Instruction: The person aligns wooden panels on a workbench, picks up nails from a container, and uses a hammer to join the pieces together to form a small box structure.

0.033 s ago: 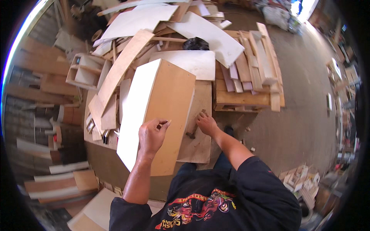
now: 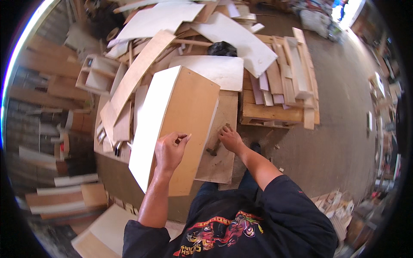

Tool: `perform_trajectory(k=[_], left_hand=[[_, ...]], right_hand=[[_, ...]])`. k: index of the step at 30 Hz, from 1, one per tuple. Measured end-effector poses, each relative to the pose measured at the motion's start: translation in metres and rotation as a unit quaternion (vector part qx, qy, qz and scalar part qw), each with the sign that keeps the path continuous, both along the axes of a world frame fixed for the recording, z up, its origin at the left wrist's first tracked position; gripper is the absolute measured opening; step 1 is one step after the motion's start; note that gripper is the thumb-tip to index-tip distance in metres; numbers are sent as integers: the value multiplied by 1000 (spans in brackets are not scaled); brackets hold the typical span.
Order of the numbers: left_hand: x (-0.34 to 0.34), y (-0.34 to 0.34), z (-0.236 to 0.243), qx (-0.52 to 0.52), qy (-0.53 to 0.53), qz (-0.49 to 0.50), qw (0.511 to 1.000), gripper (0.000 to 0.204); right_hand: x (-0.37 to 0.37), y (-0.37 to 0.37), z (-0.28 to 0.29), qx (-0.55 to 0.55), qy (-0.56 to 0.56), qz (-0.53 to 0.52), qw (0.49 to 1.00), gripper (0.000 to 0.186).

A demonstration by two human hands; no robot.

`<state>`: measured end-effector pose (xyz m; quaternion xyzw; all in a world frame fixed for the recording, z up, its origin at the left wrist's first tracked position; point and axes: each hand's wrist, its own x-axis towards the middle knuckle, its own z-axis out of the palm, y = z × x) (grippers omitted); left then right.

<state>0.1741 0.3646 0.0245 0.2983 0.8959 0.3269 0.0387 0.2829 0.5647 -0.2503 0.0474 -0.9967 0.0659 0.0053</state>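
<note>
A long box-like wooden piece (image 2: pixel 192 92) lies tilted on the workbench, with a tan board face up and a white side to the left. Over its tan face is my left hand (image 2: pixel 170 148), thumb and fingers pinched together; what they hold, if anything, is too small to make out. To the right of the piece, my right hand (image 2: pixel 229 138) is closed around the handle of a hammer (image 2: pixel 211 151). The hammer's head rests low on the bare wooden bench top (image 2: pixel 215 168), and the fingers hide most of its handle.
Behind the piece, white panels (image 2: pixel 150 21) and boards are heaped up. A long plywood strip (image 2: pixel 140 77) leans along the left, near an open wooden box (image 2: pixel 100 74). A pallet-like stand (image 2: pixel 258 114) bears several planks at right. Wood scraps (image 2: pixel 335 208) lie on the floor.
</note>
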Motion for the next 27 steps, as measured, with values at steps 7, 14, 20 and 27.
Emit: perform_trajectory(k=[7, 14, 20, 27], left_hand=[[25, 24, -10, 41, -46, 264, 963, 14], [13, 9, -14, -119, 324, 185, 920, 9], [12, 3, -32, 47, 133, 265, 954, 9], [8, 4, -36, 60, 124, 268, 954, 9]], right_hand=[[3, 41, 8, -77, -38, 144, 986, 15], [41, 78, 61, -285, -66, 116, 949, 28], [51, 55, 86, -376, 10, 67, 924, 28], [56, 25, 94, -401, 44, 25, 915, 27]])
